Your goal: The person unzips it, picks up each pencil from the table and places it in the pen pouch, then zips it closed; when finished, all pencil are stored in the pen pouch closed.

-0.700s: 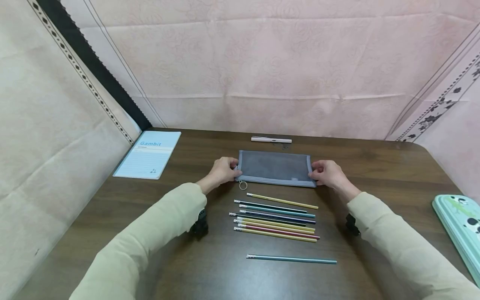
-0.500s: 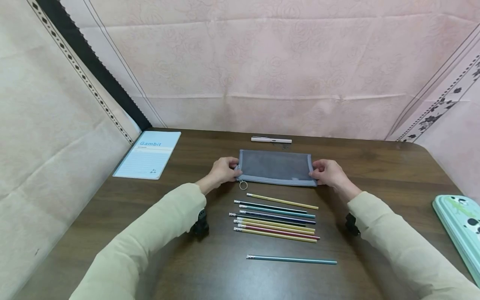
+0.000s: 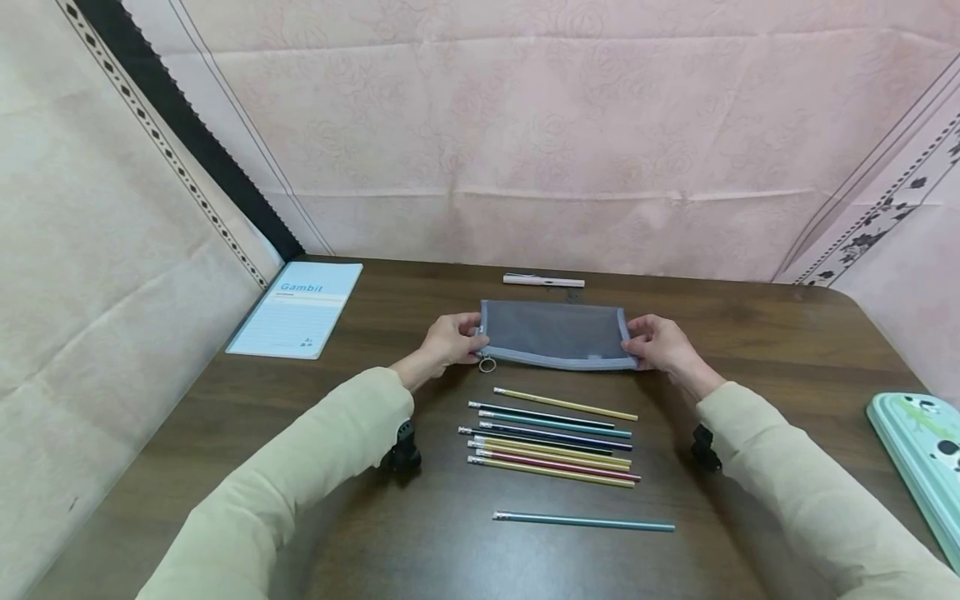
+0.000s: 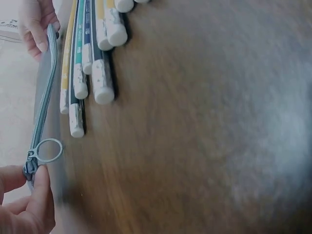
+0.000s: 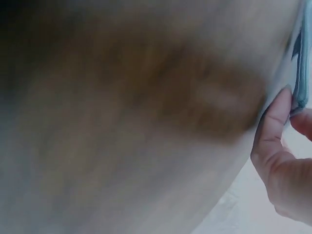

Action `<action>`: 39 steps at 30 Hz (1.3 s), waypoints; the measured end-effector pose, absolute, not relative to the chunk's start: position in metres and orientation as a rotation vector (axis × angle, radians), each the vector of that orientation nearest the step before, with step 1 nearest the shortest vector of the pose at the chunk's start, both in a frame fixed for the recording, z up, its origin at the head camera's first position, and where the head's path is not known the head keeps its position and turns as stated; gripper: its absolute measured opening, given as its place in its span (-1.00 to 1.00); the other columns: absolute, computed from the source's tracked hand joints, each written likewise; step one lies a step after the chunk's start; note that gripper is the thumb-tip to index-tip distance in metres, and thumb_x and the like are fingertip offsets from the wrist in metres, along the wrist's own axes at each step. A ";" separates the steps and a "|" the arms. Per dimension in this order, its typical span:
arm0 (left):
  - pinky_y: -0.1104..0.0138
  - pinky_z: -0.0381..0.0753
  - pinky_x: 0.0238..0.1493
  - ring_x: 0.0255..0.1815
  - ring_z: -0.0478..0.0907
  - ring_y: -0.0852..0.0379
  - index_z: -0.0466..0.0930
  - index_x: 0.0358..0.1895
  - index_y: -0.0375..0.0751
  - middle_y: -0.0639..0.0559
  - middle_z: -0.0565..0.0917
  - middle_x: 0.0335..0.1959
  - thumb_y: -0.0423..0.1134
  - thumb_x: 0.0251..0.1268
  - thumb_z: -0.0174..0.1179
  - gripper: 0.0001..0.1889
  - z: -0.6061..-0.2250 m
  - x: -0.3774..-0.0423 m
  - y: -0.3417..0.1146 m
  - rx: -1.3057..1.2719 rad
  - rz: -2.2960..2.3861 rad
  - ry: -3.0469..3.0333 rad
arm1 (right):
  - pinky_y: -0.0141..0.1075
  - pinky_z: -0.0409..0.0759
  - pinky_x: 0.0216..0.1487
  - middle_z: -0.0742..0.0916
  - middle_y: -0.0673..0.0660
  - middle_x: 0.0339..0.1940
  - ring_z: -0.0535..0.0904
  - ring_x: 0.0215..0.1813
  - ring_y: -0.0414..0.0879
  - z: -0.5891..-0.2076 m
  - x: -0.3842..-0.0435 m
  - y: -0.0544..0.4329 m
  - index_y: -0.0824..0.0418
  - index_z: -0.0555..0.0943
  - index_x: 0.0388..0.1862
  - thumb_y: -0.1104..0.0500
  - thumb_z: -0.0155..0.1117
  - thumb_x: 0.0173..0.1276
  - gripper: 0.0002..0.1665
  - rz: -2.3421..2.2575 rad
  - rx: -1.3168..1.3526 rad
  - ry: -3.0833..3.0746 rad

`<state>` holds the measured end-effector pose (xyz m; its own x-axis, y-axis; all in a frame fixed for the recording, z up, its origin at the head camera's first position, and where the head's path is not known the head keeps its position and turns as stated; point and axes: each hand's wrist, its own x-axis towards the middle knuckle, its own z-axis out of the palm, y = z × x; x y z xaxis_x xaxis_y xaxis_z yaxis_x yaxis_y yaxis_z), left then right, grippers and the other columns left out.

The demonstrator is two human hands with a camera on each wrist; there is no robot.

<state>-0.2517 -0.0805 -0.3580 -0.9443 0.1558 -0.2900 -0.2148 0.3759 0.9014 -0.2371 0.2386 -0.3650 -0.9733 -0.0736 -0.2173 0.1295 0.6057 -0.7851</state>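
A grey-blue mesh zipper pouch [image 3: 555, 332] is held level between both hands toward the back of the table. My left hand [image 3: 450, 340] pinches its left end, beside the zipper pull and its metal ring [image 4: 50, 150]. The right end is pinched by my right hand [image 3: 662, 343], with thumb and fingers at the zipper's corner in the right wrist view. Nearer the front, several pencils lie side by side, among them a yellow pencil [image 3: 566, 403] close to the pouch. One teal pencil [image 3: 585, 522] lies apart, closest to me.
A white pen [image 3: 543, 281] lies behind the pouch. At the back left is a light blue notebook [image 3: 296, 308]. A mint green case [image 3: 918, 458] with cartoon pictures stands at the right edge. Patterned cloth walls enclose the wooden table [image 3: 750, 333] at the back and sides.
The pouch's front edge has come up slightly, its ring rising with it, and both hands have shifted a little with the pouch. The pencils have stayed put.
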 end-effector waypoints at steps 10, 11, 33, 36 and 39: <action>0.47 0.67 -0.35 -0.35 0.51 0.18 0.28 0.36 -0.21 -0.13 0.44 -0.01 -0.44 0.26 0.17 -0.42 -0.358 -0.251 -0.074 -0.135 1.721 2.249 | -0.22 0.57 -0.29 0.65 0.32 -0.25 0.55 -0.26 0.08 -0.350 -0.226 0.214 0.42 0.54 -0.03 0.28 0.24 0.31 -0.70 -1.158 -0.270 3.112; 0.47 0.66 -0.36 -0.35 0.52 0.18 0.28 0.36 -0.20 -0.13 0.44 0.00 -0.44 0.26 0.17 -0.42 -0.358 -0.251 -0.072 -0.142 1.733 2.244 | -0.26 0.56 -0.32 0.66 0.29 -0.27 0.55 -0.28 0.05 -0.348 -0.224 0.206 0.40 0.56 -0.07 0.28 0.24 0.30 -0.74 -1.187 -0.337 3.104; 0.46 0.67 -0.29 -0.34 0.56 0.18 0.25 0.38 -0.17 -0.18 0.48 0.13 -0.44 0.28 0.13 -0.42 -0.356 -0.239 -0.039 -0.137 1.868 2.182 | -0.27 0.69 -0.46 0.72 0.30 -0.40 0.68 -0.49 -0.05 -0.366 -0.195 0.118 0.47 0.54 -0.11 0.31 0.18 0.33 -0.77 -1.585 -0.216 2.322; 0.45 0.67 -0.28 -0.32 0.57 0.16 0.25 0.38 -0.17 -0.18 0.48 0.14 -0.44 0.28 0.14 -0.41 -0.355 -0.238 -0.038 -0.140 1.873 2.174 | -0.26 0.70 -0.46 0.71 0.26 -0.45 0.67 -0.52 -0.08 -0.365 -0.196 0.116 0.43 0.53 -0.18 0.30 0.19 0.34 -0.82 -1.622 -0.173 2.296; 0.44 0.67 -0.26 -0.25 0.59 0.12 0.24 0.38 -0.18 -0.19 0.48 0.14 -0.45 0.28 0.13 -0.41 -0.355 -0.237 -0.037 -0.137 1.874 2.160 | -0.24 0.70 -0.45 0.71 0.26 -0.47 0.66 -0.53 -0.09 -0.365 -0.196 0.115 0.41 0.52 -0.23 0.29 0.17 0.35 -0.85 -1.628 -0.164 2.301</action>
<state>-0.2374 -0.0373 -0.3553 -0.9570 0.1092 -0.2687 -0.2506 0.1550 0.9556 -0.1963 0.1146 -0.3648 -0.9434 -0.2725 -0.1892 0.0877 0.3452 -0.9344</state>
